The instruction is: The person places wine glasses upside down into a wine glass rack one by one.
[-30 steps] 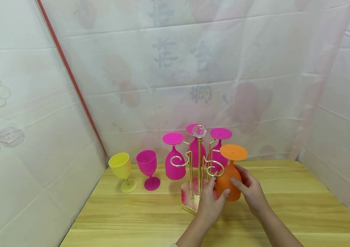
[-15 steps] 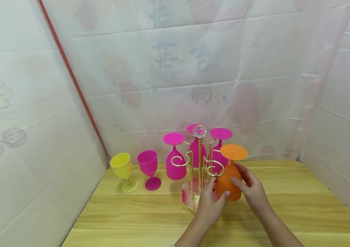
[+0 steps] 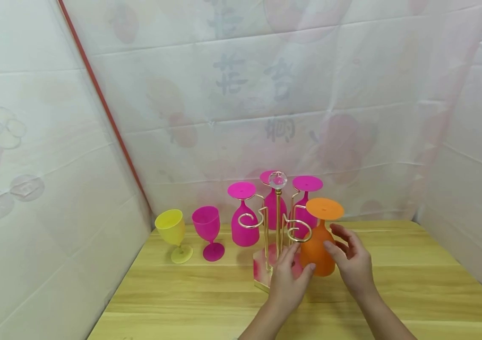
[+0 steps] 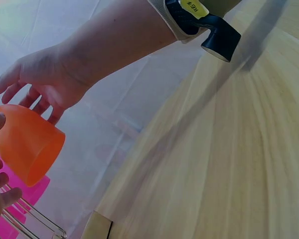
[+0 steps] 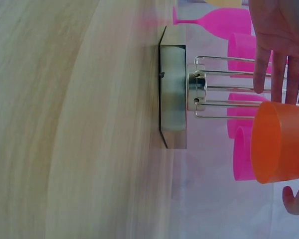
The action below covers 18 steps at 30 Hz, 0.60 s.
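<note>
Head: I look forward and down from above | left wrist: close, tilted, toward my right arm [image 4: 119, 45] | right wrist: close, sideways, forward | both wrists share orange cup [image 5: 286, 144] and rack [image 5: 173, 87]

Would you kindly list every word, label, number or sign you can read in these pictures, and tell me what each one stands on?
Back cloth: faint dark Chinese-style characters, too washed out to read with confidence.
Left cloth: pale marks in round emblems, too faint to read.
Yellow label on the black wrist device: small dark writing, too blurred to read.
Orange goblet and metal rack: no lettering visible.
</note>
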Motion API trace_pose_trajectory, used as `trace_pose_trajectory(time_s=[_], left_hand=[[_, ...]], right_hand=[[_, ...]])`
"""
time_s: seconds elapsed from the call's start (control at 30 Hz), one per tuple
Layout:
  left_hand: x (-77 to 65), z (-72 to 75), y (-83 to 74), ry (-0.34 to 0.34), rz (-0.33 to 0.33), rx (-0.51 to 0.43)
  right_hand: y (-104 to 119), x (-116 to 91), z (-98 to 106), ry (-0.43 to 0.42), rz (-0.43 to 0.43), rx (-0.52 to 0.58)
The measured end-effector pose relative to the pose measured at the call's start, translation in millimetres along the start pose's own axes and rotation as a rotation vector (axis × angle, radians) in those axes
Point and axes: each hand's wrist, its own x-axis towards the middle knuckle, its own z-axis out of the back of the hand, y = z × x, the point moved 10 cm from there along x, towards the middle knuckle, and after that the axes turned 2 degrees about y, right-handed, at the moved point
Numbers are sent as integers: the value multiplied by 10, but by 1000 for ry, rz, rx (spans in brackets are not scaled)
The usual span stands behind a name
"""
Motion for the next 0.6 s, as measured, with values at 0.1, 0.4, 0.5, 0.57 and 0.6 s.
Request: trace_pose_trajectory(time_s=[0.1,0.4,0.5,0.57,0.6], left_hand=[[-29,46,-40,-29,-52,2],[-113,379,-209,-260,-322,32],[-102,500,-121,-331,-291,26],[-89,563,-25,-362,-230,8],[-80,585,23,-369,-197,3]], right_hand=[[71,-14,33,-49,54,-10],[594,-170,17,-194,329,-66],[874,-249,-72,-191,432,-37],[995,-288,-130,-175,473,-14],[1022,-302,-158,-166,491,1]])
